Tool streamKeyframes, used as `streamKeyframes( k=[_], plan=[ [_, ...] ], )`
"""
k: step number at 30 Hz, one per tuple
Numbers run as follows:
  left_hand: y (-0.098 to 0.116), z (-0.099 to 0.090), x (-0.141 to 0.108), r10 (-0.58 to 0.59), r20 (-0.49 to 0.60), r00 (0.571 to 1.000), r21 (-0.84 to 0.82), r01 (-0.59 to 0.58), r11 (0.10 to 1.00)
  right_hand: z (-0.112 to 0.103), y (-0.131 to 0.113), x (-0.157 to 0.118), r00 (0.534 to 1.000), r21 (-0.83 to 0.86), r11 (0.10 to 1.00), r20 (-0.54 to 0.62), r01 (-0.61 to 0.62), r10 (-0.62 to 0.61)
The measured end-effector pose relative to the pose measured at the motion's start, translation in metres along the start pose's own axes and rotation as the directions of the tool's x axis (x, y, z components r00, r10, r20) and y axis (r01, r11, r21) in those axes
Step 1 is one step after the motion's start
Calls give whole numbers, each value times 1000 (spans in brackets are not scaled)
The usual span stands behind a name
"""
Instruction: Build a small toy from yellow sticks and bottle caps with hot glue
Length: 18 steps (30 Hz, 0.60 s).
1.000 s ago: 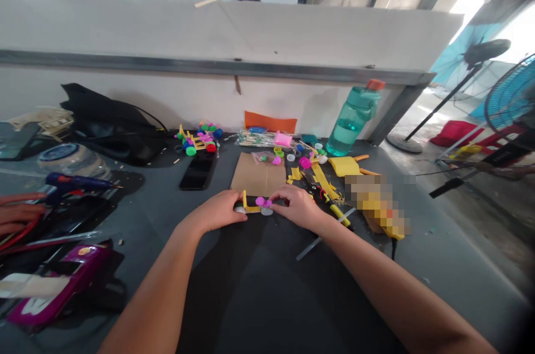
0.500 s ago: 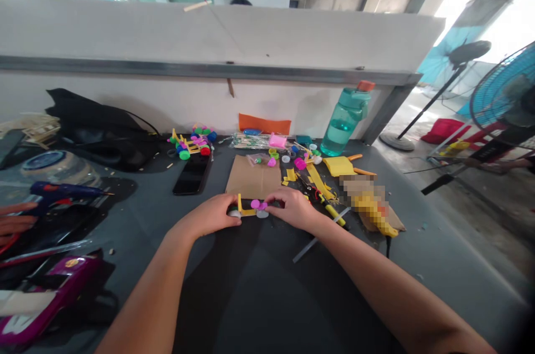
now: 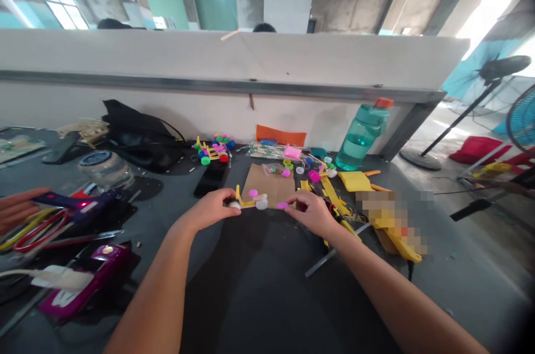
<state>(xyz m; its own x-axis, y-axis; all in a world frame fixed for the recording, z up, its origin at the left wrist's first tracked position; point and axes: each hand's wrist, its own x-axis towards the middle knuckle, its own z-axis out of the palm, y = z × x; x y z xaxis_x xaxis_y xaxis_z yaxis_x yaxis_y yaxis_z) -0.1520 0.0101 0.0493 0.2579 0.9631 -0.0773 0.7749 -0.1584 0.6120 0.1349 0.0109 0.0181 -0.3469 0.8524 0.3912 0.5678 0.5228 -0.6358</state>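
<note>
A small yellow-framed model (image 3: 248,204) with round caps is mid-tabletop (image 3: 251,287), at the near edge of some cardboard (image 3: 267,181). The left hand (image 3: 215,206) has its grip clamped on the model's left end. Just right, apart from the model, the right hand (image 3: 311,212) pinches a purple cap (image 3: 282,205) in its grip. A teal bottle (image 3: 360,134) stands far right.
</note>
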Motion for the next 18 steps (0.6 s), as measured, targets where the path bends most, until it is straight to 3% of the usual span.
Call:
streamKeyframes(
  k=[3,6,8,14,18],
  plan=[
    [-11,1,5,-66,-211,975,74,83,994,4,1,0,998,23,999,-58,-25,26],
    [-19,15,15,-120,-473,873,186,232,955,9,2,-1,996,29,998,-70,-50,52],
    [-23,26,23,-132,-565,814,214,299,930,12,1,-2,996,23,998,-63,-62,63],
    [-28,50,45,-125,-636,762,201,320,926,15,-4,-4,997,28,997,-23,-78,78],
    [-31,57,52,-129,-590,797,75,213,974,16,-4,-4,997,14,997,-20,-79,79]
  ],
)
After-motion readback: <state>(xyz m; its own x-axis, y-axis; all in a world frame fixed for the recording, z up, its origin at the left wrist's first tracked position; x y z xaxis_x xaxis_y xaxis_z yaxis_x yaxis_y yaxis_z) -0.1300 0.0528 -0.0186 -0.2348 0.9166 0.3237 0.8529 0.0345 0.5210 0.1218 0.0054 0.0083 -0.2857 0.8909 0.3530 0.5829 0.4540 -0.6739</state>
